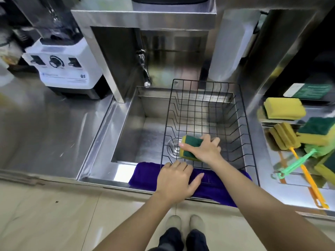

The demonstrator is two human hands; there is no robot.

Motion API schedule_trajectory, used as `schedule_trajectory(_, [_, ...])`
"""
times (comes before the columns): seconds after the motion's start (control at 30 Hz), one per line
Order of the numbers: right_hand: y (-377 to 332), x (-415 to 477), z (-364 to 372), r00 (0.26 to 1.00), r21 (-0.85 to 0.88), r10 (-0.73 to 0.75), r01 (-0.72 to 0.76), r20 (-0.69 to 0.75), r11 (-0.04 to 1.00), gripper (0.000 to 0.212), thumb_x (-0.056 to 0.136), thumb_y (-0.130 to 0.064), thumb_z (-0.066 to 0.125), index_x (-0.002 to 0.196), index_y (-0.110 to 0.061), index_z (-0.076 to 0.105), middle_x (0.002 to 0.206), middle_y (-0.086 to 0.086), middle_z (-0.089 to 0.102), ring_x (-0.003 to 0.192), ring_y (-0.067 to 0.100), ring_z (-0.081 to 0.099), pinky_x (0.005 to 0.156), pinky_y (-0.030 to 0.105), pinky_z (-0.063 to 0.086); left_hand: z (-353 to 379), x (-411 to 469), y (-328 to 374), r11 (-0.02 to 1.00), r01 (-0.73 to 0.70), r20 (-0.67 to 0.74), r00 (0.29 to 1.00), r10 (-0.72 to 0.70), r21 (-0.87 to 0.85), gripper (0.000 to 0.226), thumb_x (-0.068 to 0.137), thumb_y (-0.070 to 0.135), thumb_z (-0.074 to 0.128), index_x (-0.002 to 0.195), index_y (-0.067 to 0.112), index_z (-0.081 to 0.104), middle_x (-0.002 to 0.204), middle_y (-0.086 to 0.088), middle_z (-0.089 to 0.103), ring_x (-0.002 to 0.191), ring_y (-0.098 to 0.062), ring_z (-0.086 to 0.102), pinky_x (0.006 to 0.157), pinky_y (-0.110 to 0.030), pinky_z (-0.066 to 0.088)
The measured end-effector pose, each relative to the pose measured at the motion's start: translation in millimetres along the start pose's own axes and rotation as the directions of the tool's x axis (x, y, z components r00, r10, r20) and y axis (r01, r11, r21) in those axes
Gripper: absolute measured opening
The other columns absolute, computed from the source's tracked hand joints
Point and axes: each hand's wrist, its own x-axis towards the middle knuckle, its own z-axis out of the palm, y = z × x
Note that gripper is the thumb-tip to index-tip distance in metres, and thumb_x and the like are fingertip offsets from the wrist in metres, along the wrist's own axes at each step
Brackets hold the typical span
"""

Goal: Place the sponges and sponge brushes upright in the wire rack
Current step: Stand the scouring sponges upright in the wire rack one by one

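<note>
I judged the job barely begun: only one sponge was at the rack, and it was not yet let go. Nearest me, my left hand lay palm down and open, fingers spread, on the purple cloth draped over the sink's front edge, touching the near rim of the wire rack as if to steady it. Just beyond, my right hand reached in over that rim, wrist bent, fingers closed around a green-and-yellow sponge, holding it on edge at the rack's near left corner. Farther right, on the table, the rest waited untouched: a yellow sponge, a green-topped one, and two sponge brushes, an orange-handled brush crossing a green-handled brush.
</note>
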Motion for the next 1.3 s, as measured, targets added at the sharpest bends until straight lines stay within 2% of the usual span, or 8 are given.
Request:
schedule_trajectory(0.2, [8,6,10,0.982,0.036,-0.124,0.12,0.144,0.992,0.05,0.08,-0.035,0.069,0.121,-0.015,0.047,0.115,0.008,0.034,0.111,0.025,0.047,0.097,0.033,0.039,4,0,-2,1.0,-0.014,-0.073,0.997,0.013,-0.004,0.038,0.087,0.041,0.052,0.062,0.014,0.058,0.057,-0.001,0.055,0.057,-0.019,0.052,0.054,-0.031,0.038])
schedule_trajectory(0.33, [15,7,-4,0.952,0.172,-0.125,0.079,0.28,0.982,0.017,0.087,-0.015,0.063,0.096,-0.014,0.048,0.095,0.007,0.055,0.07,0.014,0.055,0.046,0.023,0.046,6,0,1,1.0,-0.022,-0.066,0.998,0.022,-0.004,0.036,0.087,0.041,0.055,0.062,0.015,0.058,0.057,0.0,0.055,0.057,-0.018,0.051,0.054,-0.031,0.038])
schedule_trajectory(0.43, [15,12,-10,0.921,0.131,-0.154,0.114,0.359,0.985,0.013,0.089,-0.008,0.059,0.093,-0.013,0.048,0.081,0.006,0.054,0.061,0.018,0.055,0.032,0.02,0.043,5,2,1,1.0,-0.024,-0.053,0.998,0.023,-0.018,0.036,0.087,0.04,0.055,0.061,0.015,0.057,0.057,0.0,0.055,0.058,-0.019,0.051,0.055,-0.031,0.039])
schedule_trajectory(0.63, [17,16,-14,0.907,0.034,-0.16,0.16,0.391,0.987,0.02,0.089,-0.003,0.056,0.101,-0.018,0.053,0.085,0.005,0.054,0.06,0.019,0.055,0.037,0.021,0.048,4,3,5,0.996,-0.073,-0.017,0.997,0.072,-0.045,0.033,0.087,0.04,0.054,0.069,0.013,0.061,0.063,-0.002,0.057,0.062,-0.021,0.051,0.06,-0.033,0.04])
schedule_trajectory(0.73, [19,16,-19,0.904,-0.123,-0.199,0.262,0.377,0.957,0.043,0.088,-0.014,0.061,0.13,-0.021,0.052,0.119,0.009,0.054,0.099,0.021,0.055,0.082,0.027,0.05,5,8,16,0.994,-0.1,0.056,0.993,0.103,-0.044,0.035,0.088,0.044,0.052,0.084,0.011,0.064,0.075,-0.003,0.062,0.07,-0.023,0.054,0.065,-0.035,0.041])
schedule_trajectory(0.83, [21,10,-33,0.927,-0.263,-0.257,0.328,0.272,0.907,0.055,0.089,-0.029,0.059,0.14,-0.026,0.04,0.138,0.015,0.042,0.129,0.028,0.041,0.108,0.036,0.034,7,18,33,0.988,-0.139,0.133,0.98,0.148,-0.072,0.04,0.087,0.048,0.049,0.079,0.012,0.064,0.071,-0.003,0.061,0.069,-0.023,0.055,0.064,-0.035,0.04])
schedule_trajectory(1.07, [48,-6,-105,0.918,-0.096,-0.342,0.329,-0.201,0.94,0.033,0.092,-0.021,0.054,0.123,-0.009,0.057,0.099,0.004,0.062,0.095,0.018,0.056,0.078,0.022,0.039,10,46,82,0.985,-0.146,0.339,0.926,0.168,-0.088,0.053,0.084,0.058,0.036,0.071,0.016,0.064,0.065,-0.001,0.065,0.059,-0.022,0.061,0.057,-0.03,0.048])
schedule_trajectory(1.3, [129,1,-190,0.731,0.115,0.0,0.108,-0.683,0.987,0.026,0.09,-0.017,0.051,0.112,-0.006,0.062,0.112,0.019,0.065,0.103,0.036,0.06,0.087,0.042,0.048,10,63,123,0.998,-0.046,0.462,0.885,0.06,-0.042,0.06,0.089,0.068,0.025,0.109,0.022,0.058,0.111,0.002,0.064,0.104,-0.019,0.057,0.079,-0.032,0.042])
